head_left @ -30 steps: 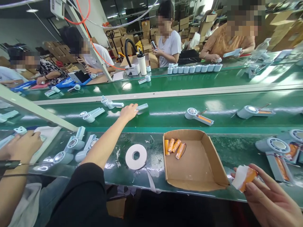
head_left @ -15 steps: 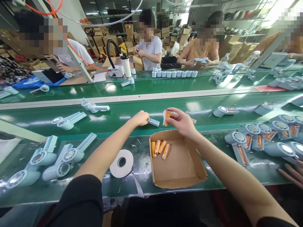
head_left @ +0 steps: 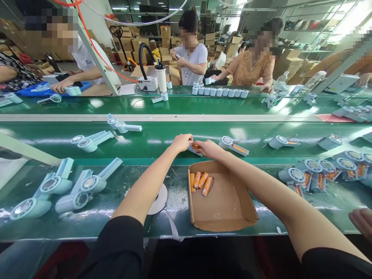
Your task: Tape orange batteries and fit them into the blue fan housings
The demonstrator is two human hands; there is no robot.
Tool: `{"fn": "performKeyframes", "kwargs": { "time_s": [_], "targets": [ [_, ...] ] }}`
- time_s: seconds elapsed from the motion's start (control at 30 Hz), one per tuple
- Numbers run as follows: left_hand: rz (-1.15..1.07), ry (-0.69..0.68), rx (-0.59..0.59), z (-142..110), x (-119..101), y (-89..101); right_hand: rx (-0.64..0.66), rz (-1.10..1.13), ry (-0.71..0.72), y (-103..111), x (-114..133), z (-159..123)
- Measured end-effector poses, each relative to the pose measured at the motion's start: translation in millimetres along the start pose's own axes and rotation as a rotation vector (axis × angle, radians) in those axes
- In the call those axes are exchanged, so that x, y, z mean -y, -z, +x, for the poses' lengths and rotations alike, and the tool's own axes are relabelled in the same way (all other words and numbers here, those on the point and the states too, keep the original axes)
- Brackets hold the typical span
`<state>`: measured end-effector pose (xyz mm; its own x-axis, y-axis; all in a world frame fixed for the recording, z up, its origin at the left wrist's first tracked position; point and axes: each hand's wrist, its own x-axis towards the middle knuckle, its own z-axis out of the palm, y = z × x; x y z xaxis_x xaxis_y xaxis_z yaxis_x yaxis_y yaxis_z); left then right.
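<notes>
We count the clock from our own hands, with 12 straight ahead. Between 8 and 9 o'clock, four pale blue fans [head_left: 31, 208] lie on the bench [head_left: 95, 224]. Far off at 10, a person in a white top has a hand on a round blue part [head_left: 73, 90]. At 9, two pairs of fans lie on the green belt [head_left: 158, 131]. At 7, a roll of tape [head_left: 161, 201] lies flat on the bench. Our left arm hides some of it, and its loose end runs to the bench edge.

Our left hand [head_left: 183, 142] is closed on the left end of a blue-grey handle [head_left: 196, 152]. We cannot tell if the handle rests on the belt or is just over it. An orange battery [head_left: 195, 147] is at the handle, between our two hands. Our right hand [head_left: 207, 149] has its fingertips on the battery. We cannot tell if they pinch it or only press on it.

At 5, a brown box [head_left: 221, 209] sits on the bench, with four orange batteries [head_left: 207, 186] lying by its left wall. Far off at 1, small blue cups [head_left: 221, 92] stand in a row. At 3, a fan [head_left: 226, 142] lies on the belt, with orange in its handle. Between 3 and 4, a bunch of fans lies on the bench, and some show orange too. At 4, another person's hand [head_left: 363, 221] comes in at the edge.
</notes>
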<state>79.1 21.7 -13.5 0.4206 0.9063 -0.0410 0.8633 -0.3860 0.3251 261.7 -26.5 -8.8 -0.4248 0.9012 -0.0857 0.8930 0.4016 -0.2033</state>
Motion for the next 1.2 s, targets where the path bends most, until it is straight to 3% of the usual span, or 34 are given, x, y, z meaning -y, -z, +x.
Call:
{"fn": "performKeyframes", "kwargs": {
  "time_s": [0.2,0.4,0.5,0.57,0.67,0.77,0.83,0.97,1.03,1.1,1.2],
  "targets": [
    [-0.066,0.010,-0.008,3.2,-4.1,-2.9,0.125,-0.171,0.031,-1.0,11.6,3.1],
    [-0.072,0.064,-0.012,7.4,-16.5,-0.7,0.147,-0.172,-0.011,10.5,21.3,13.0],
    [-0.067,0.116,-0.036,6.4,-28.4,5.1,0.115,-0.160,-0.030,29.7,24.7,3.0],
    [-0.067,0.119,-0.065,-5.1,-33.5,7.3,0.014,-0.111,-0.022,39.7,26.0,-16.9],
    [-0.066,0.053,-0.125,-49.9,-31.7,1.4,-0.073,0.028,0.126,37.8,25.8,-64.2],
    [-0.100,-0.061,-0.215,-122.9,-18.0,-16.2,0.034,0.056,0.413,15.3,26.5,-112.7],
    [-0.137,-0.107,-0.278,-175.4,-1.9,-29.4,0.061,-0.041,0.513,-2.0,29.7,-134.0],
    [-0.097,-0.037,-0.423,-260.4,42.6,-45.0,0.053,-0.202,0.477,-19.5,36.5,-145.4],
    [-0.039,0.015,-0.378,-289.8,63.6,-46.3,0.059,-0.144,0.448,-20.4,36.2,-142.7],
    [0.015,0.024,-0.257,-311.1,78.3,-44.3,0.056,0.022,0.375,-19.1,33.6,-140.4],
    [0.066,-0.035,-0.122,-327.7,83.9,-37.2,-0.028,0.489,0.198,-13.0,31.2,-145.5]
  ]
}}
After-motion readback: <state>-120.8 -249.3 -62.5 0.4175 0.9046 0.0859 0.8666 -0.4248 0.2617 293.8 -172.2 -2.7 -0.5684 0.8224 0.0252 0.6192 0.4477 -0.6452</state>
